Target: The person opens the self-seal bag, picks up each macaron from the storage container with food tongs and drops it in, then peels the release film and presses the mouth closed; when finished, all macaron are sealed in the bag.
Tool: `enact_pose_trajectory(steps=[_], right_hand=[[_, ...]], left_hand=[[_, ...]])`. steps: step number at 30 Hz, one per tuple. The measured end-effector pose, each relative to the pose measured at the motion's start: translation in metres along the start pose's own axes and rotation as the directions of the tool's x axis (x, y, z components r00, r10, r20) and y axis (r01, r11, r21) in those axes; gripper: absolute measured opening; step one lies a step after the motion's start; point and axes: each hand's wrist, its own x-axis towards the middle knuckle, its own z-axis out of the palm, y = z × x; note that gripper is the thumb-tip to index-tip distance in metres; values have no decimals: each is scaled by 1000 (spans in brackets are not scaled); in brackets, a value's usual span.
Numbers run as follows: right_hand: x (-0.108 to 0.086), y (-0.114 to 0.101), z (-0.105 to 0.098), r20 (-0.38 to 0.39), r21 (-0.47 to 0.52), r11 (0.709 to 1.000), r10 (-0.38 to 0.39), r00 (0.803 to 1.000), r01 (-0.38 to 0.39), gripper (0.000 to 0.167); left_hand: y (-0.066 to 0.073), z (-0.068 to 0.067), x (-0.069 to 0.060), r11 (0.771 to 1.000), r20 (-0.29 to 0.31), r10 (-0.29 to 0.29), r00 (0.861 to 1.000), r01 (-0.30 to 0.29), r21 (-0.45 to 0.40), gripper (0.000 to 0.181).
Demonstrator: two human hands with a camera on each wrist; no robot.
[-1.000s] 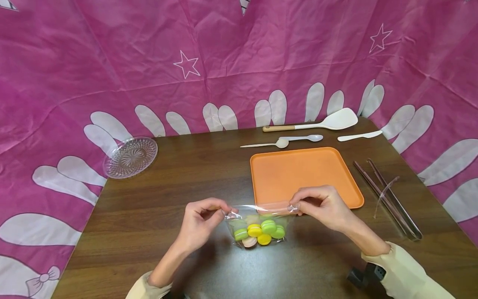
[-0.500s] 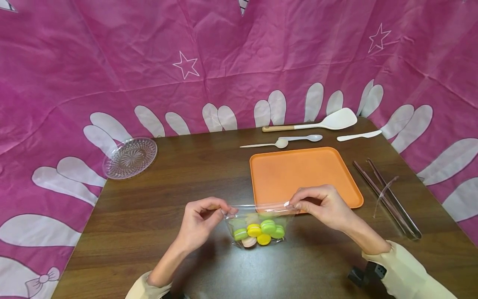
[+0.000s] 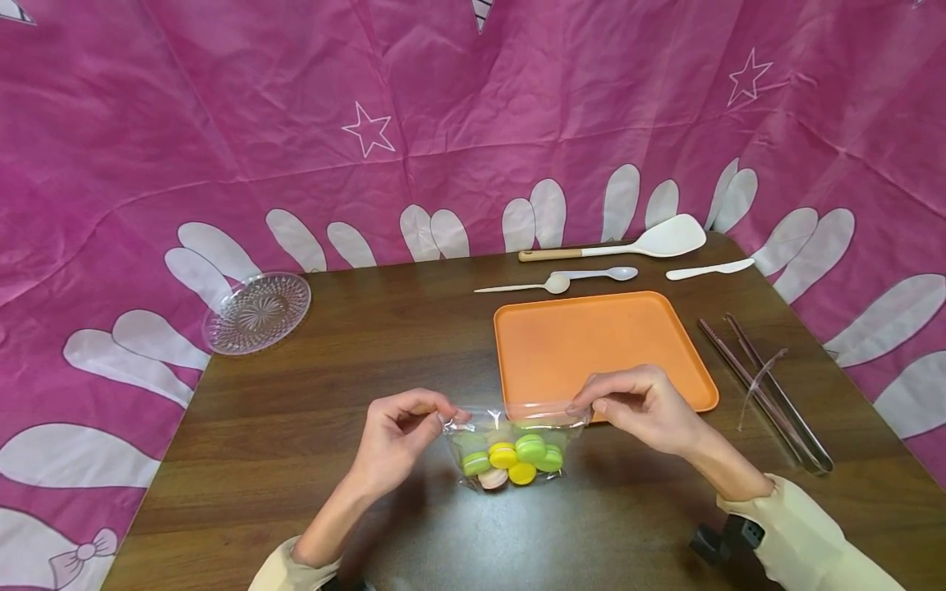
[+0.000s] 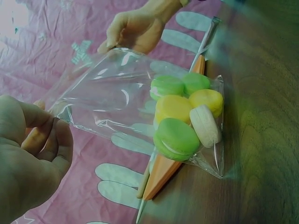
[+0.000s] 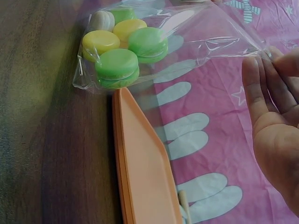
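Note:
A clear plastic bag hangs between the two hands, just in front of the orange tray. Green, yellow and pale macarons lie together at its bottom. My left hand pinches the bag's upper left corner between thumb and fingers. The upper right corner is pinched by my right hand, which is over the tray's near right part. In the left wrist view the macarons show through the film, stretched between both hands. The right wrist view shows the right hand at the bag's corner.
The orange tray lies behind the bag. Beyond it are a white spatula, two spoons and a white knife. Metal tongs lie at the right, a clear plate at the far left corner.
The right thumb and fingers have shifted slightly on the bag's right corner. The left hand, the bag and the macarons stay nearly still.

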Motion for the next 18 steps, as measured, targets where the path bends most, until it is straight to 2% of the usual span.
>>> enact_pose_trajectory(steps=[3,7,13,18], right_hand=[[2,0,0,4,18,999,-27,1000,26,41],[3,-1,2,-18,21,1000,-7,1000,8,37],[2,1,3,-55,-30,999,11,998,-13,33],[2,1,3,-62,-77,997,15,998,-19,28]], left_hand=[[0,0,0,1000,4,3,1000,-3,-2,18],[1,-1,0,999,12,25,1000,-25,21,20],[1,-4,1,996,40,49,998,-52,77,26],[-1,-8,3,989,79,99,992,-107,106,31]])
